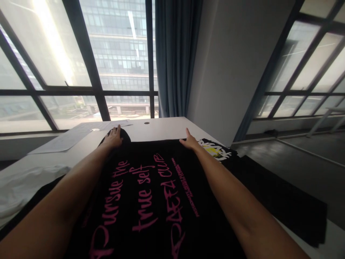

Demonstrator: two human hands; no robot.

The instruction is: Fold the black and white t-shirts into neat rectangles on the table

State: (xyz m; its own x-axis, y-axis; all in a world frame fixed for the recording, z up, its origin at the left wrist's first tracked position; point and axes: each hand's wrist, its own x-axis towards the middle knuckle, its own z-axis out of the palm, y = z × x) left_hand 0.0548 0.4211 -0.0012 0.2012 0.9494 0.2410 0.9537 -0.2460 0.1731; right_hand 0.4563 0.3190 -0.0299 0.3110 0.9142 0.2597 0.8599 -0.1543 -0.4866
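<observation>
A black T-shirt with pink lettering is spread across the white table in front of me. Both arms reach out over it toward its far edge. My left hand lies on the far left part of the shirt, fingers spread and pointing away. At the far right corner of the cloth rests my right hand, with its index finger stretched out and its thumb apart. The undersides of both hands are hidden.
Right of the shirt lie a black garment with a white and yellow print and more dark cloth. Paper sheets lie at the far left, white crumpled material nearer. Windows, a blue curtain and a pillar stand behind.
</observation>
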